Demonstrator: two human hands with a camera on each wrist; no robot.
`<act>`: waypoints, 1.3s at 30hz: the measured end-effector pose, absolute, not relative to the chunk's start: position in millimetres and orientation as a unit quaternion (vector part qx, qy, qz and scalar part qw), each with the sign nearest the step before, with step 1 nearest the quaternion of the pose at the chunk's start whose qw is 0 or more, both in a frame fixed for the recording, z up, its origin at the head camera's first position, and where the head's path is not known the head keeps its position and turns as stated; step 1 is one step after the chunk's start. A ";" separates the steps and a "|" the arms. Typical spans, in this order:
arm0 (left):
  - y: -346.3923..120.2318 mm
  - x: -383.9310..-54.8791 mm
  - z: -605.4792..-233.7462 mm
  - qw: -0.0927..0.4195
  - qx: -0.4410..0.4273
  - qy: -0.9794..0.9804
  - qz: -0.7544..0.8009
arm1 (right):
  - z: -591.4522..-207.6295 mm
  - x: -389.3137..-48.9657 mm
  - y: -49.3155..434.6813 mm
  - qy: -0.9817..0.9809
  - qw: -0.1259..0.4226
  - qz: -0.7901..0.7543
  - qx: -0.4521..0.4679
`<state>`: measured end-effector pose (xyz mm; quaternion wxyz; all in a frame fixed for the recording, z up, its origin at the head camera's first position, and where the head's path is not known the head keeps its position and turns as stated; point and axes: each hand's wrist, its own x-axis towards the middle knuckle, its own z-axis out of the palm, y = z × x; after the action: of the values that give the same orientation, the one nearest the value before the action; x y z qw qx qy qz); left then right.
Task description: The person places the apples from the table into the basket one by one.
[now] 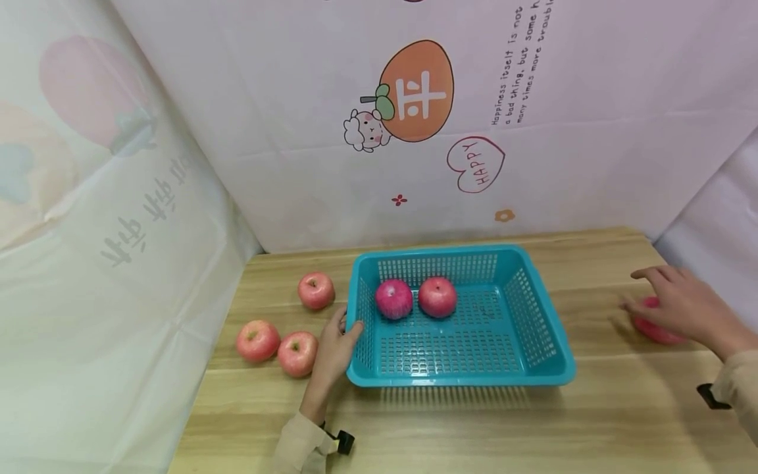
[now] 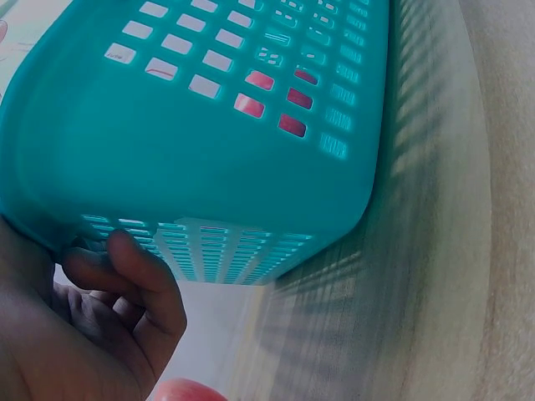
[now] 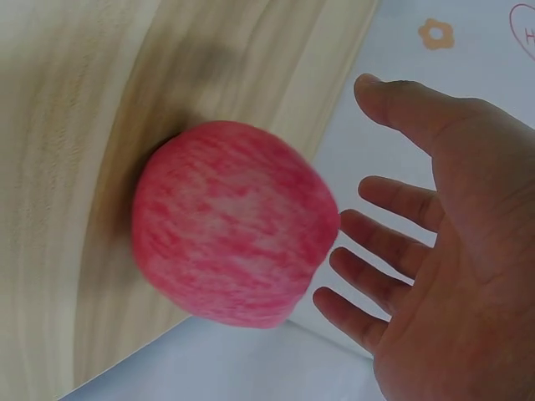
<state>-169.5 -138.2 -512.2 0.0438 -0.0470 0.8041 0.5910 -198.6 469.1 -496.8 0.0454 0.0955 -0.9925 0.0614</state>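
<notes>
A turquoise plastic basket point(image 1: 458, 380) with slotted walls stands in the middle of the table. My left hand point(image 1: 334, 349) grips its left rim, thumb over the edge and fingers curled under it, as the left wrist view shows from below. Inside the basket lie a magenta round fruit point(image 1: 393, 299) with pale streaks and a red apple-like fruit point(image 1: 437, 296). At the far right, my right hand point(image 1: 689, 306) hovers with spread fingers over a pinkish-red apple point(image 3: 234, 221). In the right wrist view the fingertips are right beside this apple, which sits on the wood, and the palm holds nothing.
Three pink-red apples lie left of the basket: a back apple point(image 1: 316, 290), a left apple point(image 1: 258, 340) and a front apple point(image 1: 298, 353) close to my left forearm. A printed white cloth point(image 1: 296, 191) hangs behind the wooden table point(image 1: 450, 441) and along its sides.
</notes>
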 end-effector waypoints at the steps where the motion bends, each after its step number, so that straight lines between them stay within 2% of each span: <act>1: -138.6 -169.8 -512.8 0.044 -0.047 0.804 0.591 | -498.3 -198.6 470.7 -0.993 0.045 0.060 0.093; 21: -143.2 -169.4 -511.1 0.034 -0.046 0.804 0.592 | -515.4 -197.5 480.4 -0.995 0.008 0.091 0.033; 39: -139.7 -168.7 -515.5 0.035 -0.035 0.802 0.595 | -528.7 -193.2 490.3 -0.992 0.041 0.109 0.056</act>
<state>-168.7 -139.7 -515.5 0.0354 -0.0351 0.8020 0.5952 -193.2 490.3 -528.7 0.0412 0.0565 -0.9915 0.1094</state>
